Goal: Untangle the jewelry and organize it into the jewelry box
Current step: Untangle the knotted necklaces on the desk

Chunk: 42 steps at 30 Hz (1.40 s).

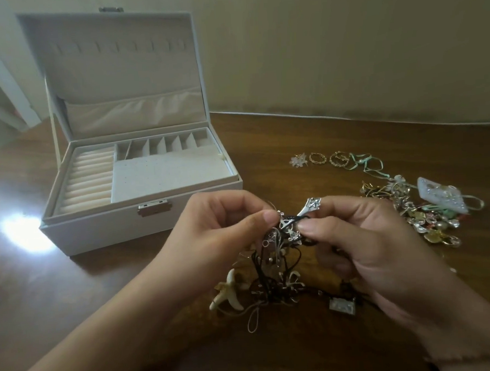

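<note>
From the head view, the jewelry box [143, 219] stands open at the left of the bench [349, 131], lid up, and every part of its tray that shows holds nothing: the ring rolls, the row of small compartments and the flat dotted pad all look bare. By that, the organizing seems not yet begun.

In front of the box, both hands work at a tangled clump [279, 257] of black cords, silver charms and pale shell-like pieces, lifted partly off the bench with its lower end trailing on the wood. The left hand [212, 241] has its fingers curled, thumb and forefinger pinching the top of the clump; the right hand [363, 236] pinches the same knot from the other side, a silver piece standing up above its fingers.

To the right, a few gold rings [329, 158] and a small flower piece [298, 159] lie apart in a row, perhaps already freed. Nearer, a larger heap [418, 213] of mixed jewelry is unsorted, so most of the work looks left.
</note>
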Each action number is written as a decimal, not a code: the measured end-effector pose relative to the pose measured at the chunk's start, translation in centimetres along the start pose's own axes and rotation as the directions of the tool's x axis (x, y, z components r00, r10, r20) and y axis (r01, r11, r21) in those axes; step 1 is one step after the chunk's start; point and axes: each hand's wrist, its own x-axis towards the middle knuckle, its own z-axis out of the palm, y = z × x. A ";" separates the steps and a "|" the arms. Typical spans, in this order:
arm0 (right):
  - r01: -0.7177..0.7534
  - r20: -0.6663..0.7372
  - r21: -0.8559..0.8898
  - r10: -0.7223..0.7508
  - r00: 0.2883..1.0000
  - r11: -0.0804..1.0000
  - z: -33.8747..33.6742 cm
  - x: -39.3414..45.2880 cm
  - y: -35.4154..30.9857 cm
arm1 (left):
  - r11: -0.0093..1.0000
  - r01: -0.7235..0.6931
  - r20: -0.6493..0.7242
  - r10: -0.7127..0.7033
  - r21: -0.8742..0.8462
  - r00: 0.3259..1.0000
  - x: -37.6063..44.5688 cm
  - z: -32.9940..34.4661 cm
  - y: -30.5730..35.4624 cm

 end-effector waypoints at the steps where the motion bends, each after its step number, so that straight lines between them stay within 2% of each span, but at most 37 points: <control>1: 0.020 0.004 -0.038 -0.020 1.000 0.999 0.0 0.1 0.1 | 1.000 0.006 -0.013 -0.006 0.003 1.000 0.0 0.1 0.0; 3: 0.112 -0.011 -0.187 -0.116 0.993 0.976 0.0 0.1 0.3 | 1.000 -0.001 -0.054 0.003 0.025 0.999 0.0 0.2 0.1; 5: 0.222 -0.042 -0.383 -0.257 0.965 0.896 0.1 0.0 0.5 | 0.998 -0.018 -0.107 0.024 0.052 0.994 0.1 0.4 0.1; 7: 0.276 -0.070 -0.488 -0.352 0.933 0.828 0.2 -0.1 0.9 | 0.996 -0.031 -0.155 0.043 0.079 0.987 0.1 0.5 0.0; 11: 0.367 -0.038 -0.725 -0.567 0.823 0.582 0.6 0.0 2.0 | 0.978 -0.073 -0.232 0.119 0.198 0.965 -0.2 1.0 -0.4; 13: 0.382 -0.022 -0.760 -0.609 0.793 0.525 1.0 0.0 2.3 | 0.972 -0.093 -0.255 0.147 0.214 0.956 -0.2 1.3 -0.6; 15: 0.401 -0.004 -0.759 -0.619 0.785 0.513 1.5 0.0 2.4 | 0.974 -0.112 -0.252 0.161 0.197 0.954 -0.3 1.7 -0.8; 17: 0.430 0.047 -0.746 -0.603 0.796 0.509 1.7 0.0 2.5 | 0.980 -0.120 -0.238 0.155 0.157 0.959 -0.3 1.9 -0.7; 19: 0.459 0.087 -0.755 -0.622 0.778 0.468 1.5 -0.1 2.4 | 0.991 -0.103 -0.245 0.120 0.080 0.962 -0.3 1.8 -0.6; 23: 0.442 -0.117 -0.537 -0.582 0.805 0.719 0.7 -0.2 1.6 | 0.985 -0.035 -0.267 -0.011 -0.167 0.964 0.0 1.4 -0.2; 26: 0.410 -0.076 -0.577 -0.546 0.834 0.707 0.7 0.2 1.6 | 0.975 -0.023 -0.230 -0.029 -0.220 0.973 0.1 1.6 -0.4; 31: 0.420 -0.050 -0.530 -0.522 0.852 0.737 0.1 0.3 1.6 | 0.952 -0.022 -0.122 -0.016 -0.306 0.992 0.1 0.9 -0.5; 38: 0.332 0.010 -0.327 -0.348 0.937 0.885 -0.5 0.6 1.3 | 0.898 -0.005 -0.013 -0.001 -0.440 1.000 0.3 0.2 -0.6; 42: 0.286 0.090 -0.213 -0.272 0.958 0.934 -0.6 0.8 1.3 | 0.906 0.058 0.075 -0.030 -0.419 0.997 0.3 0.3 -0.7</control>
